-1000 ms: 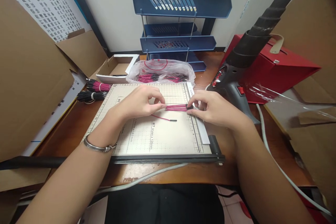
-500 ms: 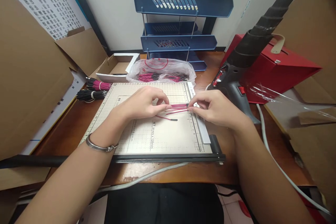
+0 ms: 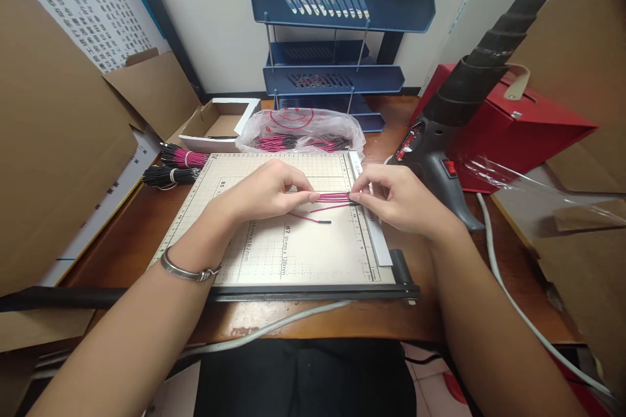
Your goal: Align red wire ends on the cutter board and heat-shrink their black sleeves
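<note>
A small bundle of pink wires (image 3: 333,197) lies across the beige paper-cutter board (image 3: 293,251). My left hand (image 3: 267,190) pinches the bundle's left end. The right end, with its black tips, is pinched by my right hand (image 3: 394,199) over the board's right rule. One loose pink wire (image 3: 307,218) with a black tip lies on the board just below the bundle, and another slants out from it.
A clear bag of pink wires (image 3: 300,133) sits behind the board. Tied pink and black wire bundles (image 3: 173,166) lie at the left. A heat gun (image 3: 454,104) and a red box (image 3: 518,124) stand to the right, a blue tray rack (image 3: 337,45) behind, cardboard boxes on both sides.
Both hands have shifted slightly while holding the bundle. A wire has slipped loose from it and now slants below. The view moved a little.
</note>
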A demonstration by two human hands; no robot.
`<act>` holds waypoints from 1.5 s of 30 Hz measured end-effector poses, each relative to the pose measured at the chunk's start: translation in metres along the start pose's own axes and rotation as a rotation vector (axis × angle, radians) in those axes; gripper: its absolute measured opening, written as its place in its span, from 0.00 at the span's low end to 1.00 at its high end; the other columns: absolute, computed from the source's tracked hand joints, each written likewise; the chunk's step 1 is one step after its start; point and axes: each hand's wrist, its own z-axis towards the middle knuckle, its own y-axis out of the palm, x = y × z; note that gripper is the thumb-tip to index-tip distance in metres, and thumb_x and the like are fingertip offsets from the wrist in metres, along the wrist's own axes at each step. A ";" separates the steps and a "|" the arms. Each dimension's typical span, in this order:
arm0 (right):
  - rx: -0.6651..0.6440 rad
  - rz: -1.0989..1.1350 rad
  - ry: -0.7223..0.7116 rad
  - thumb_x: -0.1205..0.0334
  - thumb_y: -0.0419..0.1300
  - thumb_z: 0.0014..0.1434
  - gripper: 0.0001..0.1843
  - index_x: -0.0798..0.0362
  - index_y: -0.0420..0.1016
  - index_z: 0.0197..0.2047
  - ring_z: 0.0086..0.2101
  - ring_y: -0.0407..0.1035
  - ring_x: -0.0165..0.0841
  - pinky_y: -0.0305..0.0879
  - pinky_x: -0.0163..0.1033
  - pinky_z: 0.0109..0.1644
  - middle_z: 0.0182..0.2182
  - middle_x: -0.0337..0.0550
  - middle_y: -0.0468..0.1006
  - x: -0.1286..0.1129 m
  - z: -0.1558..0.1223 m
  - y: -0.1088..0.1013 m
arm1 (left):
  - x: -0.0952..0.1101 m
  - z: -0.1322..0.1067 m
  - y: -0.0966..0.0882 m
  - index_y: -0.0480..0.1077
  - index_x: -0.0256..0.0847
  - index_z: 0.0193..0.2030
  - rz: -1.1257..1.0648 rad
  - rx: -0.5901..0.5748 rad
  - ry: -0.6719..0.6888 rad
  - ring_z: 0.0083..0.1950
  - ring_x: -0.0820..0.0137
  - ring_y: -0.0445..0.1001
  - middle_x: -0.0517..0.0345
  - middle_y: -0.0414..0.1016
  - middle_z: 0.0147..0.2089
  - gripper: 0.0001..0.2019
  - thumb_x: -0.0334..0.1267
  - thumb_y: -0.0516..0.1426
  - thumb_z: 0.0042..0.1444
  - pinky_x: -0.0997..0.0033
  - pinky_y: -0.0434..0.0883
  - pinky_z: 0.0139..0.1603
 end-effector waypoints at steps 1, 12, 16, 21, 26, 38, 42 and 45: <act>-0.018 0.001 0.005 0.66 0.62 0.58 0.04 0.54 0.79 0.32 0.28 0.63 0.28 0.56 0.37 0.35 0.27 0.38 0.75 -0.001 0.000 0.000 | 0.001 0.000 0.000 0.82 0.38 0.34 0.005 -0.013 -0.008 0.31 0.72 0.73 0.57 0.81 0.30 0.12 0.40 0.59 0.63 0.73 0.64 0.33; -0.153 -0.082 0.091 0.62 0.64 0.58 0.05 0.52 0.83 0.34 0.31 0.65 0.30 0.57 0.38 0.36 0.30 0.40 0.77 0.001 0.001 0.001 | 0.000 0.002 0.005 0.81 0.40 0.34 0.076 -0.048 -0.002 0.30 0.72 0.71 0.59 0.79 0.29 0.07 0.39 0.62 0.59 0.73 0.62 0.31; -0.128 -0.102 0.114 0.62 0.65 0.57 0.04 0.51 0.82 0.33 0.28 0.61 0.28 0.54 0.37 0.34 0.27 0.38 0.73 0.001 0.001 0.001 | -0.001 0.002 0.006 0.79 0.40 0.34 0.078 -0.060 -0.011 0.29 0.73 0.70 0.61 0.77 0.29 0.04 0.37 0.63 0.57 0.74 0.60 0.31; -0.127 -0.130 0.123 0.63 0.63 0.57 0.05 0.50 0.80 0.32 0.28 0.61 0.28 0.52 0.37 0.33 0.26 0.37 0.71 0.001 0.001 0.002 | -0.003 0.004 0.007 0.79 0.40 0.34 0.149 -0.019 -0.029 0.30 0.72 0.70 0.60 0.77 0.30 0.05 0.38 0.63 0.57 0.73 0.61 0.32; -0.131 -0.181 0.163 0.61 0.61 0.57 0.05 0.49 0.78 0.31 0.26 0.60 0.28 0.52 0.38 0.32 0.24 0.35 0.69 0.001 0.001 0.004 | -0.006 0.004 0.007 0.79 0.41 0.36 0.219 0.037 -0.027 0.32 0.70 0.71 0.59 0.78 0.31 0.07 0.39 0.61 0.60 0.71 0.62 0.36; -0.106 -0.194 0.184 0.56 0.62 0.59 0.07 0.49 0.77 0.36 0.27 0.58 0.28 0.49 0.37 0.33 0.25 0.35 0.69 -0.005 0.002 0.009 | 0.010 -0.002 -0.002 0.81 0.41 0.36 0.077 -0.198 -0.120 0.25 0.75 0.62 0.64 0.68 0.23 0.08 0.42 0.64 0.55 0.74 0.57 0.27; -0.090 -0.197 0.188 0.56 0.62 0.60 0.08 0.50 0.78 0.35 0.26 0.58 0.28 0.49 0.37 0.33 0.25 0.36 0.69 -0.005 0.002 0.011 | 0.013 0.001 0.006 0.81 0.41 0.34 0.083 -0.201 -0.097 0.24 0.76 0.62 0.65 0.67 0.22 0.07 0.38 0.61 0.57 0.74 0.58 0.27; -0.082 -0.151 0.150 0.58 0.61 0.60 0.07 0.51 0.79 0.36 0.27 0.59 0.27 0.50 0.37 0.32 0.26 0.36 0.71 -0.008 0.001 0.010 | 0.016 0.004 0.012 0.81 0.41 0.36 0.113 -0.169 -0.061 0.24 0.76 0.62 0.65 0.68 0.22 0.07 0.38 0.61 0.58 0.74 0.57 0.28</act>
